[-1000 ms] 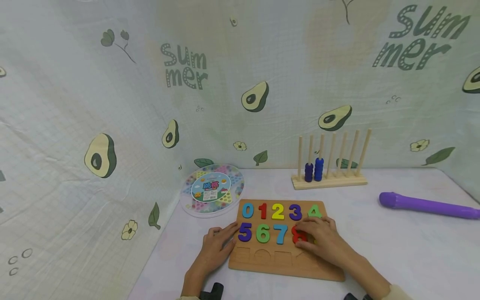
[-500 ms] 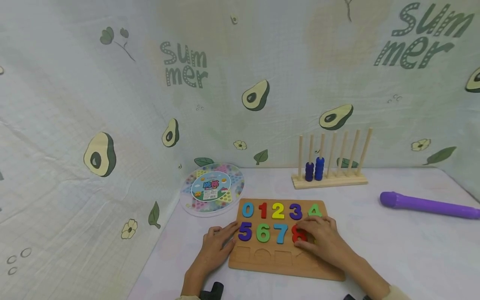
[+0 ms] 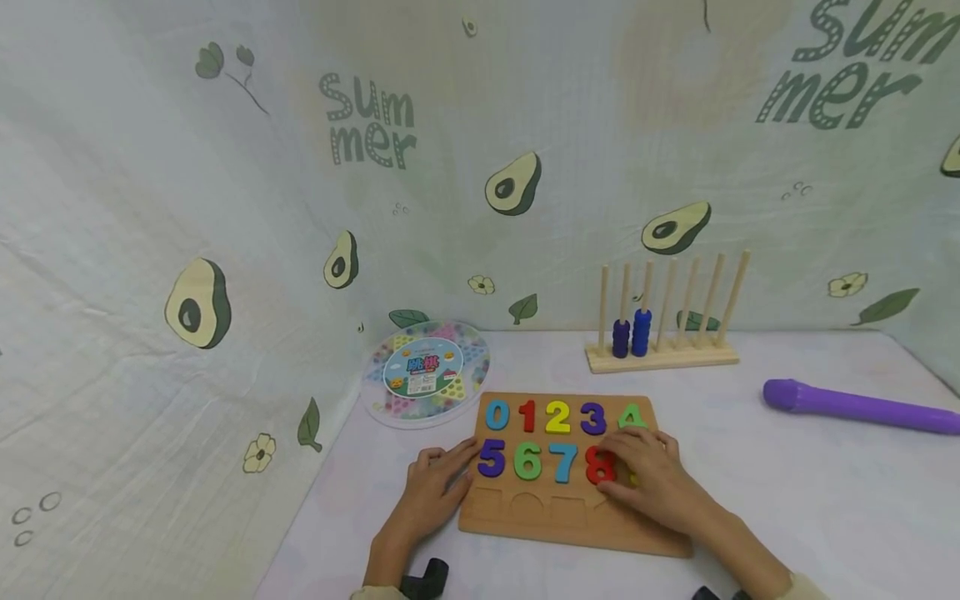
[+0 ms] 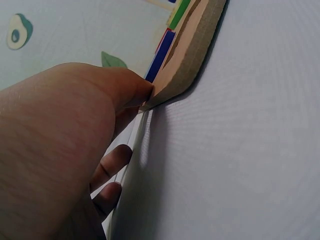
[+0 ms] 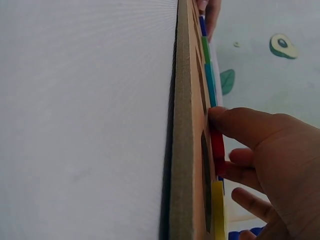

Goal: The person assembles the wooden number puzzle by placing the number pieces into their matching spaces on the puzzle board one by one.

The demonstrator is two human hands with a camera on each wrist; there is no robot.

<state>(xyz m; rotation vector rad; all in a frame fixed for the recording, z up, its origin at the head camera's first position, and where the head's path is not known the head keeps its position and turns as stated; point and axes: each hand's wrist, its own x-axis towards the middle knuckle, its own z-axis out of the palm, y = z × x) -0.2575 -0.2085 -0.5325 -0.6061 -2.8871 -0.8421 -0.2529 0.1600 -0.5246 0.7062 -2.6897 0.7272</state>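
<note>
A wooden number puzzle board [image 3: 510,521] lies on the table in the head view, with coloured digits 0 to 9 in two rows. My right hand [image 3: 656,479] is over its right side, thumb and fingertips pinching the red number 8 [image 3: 600,467]. The yellow 9 [image 5: 218,207] beside it is mostly hidden by this hand in the head view. My left hand [image 3: 431,493] rests at the board's left edge, near the purple 5 [image 3: 491,458]. Its thumb and index fingertip touch the edge, while the other fingers lie loosely bent in the left wrist view.
A round Chinese checkers set [image 3: 425,372] lies behind the board to the left. A wooden peg rack [image 3: 663,358] with blue beads on two pegs stands at the back. To the right lies a purple microphone-shaped stick [image 3: 862,406]. Patterned cloth hangs behind the table.
The head view has tilted slightly, shifting the scene upward. My right thumb and fingertips have moved a little to the right at the red 8, showing more of it. My left hand stays put.
</note>
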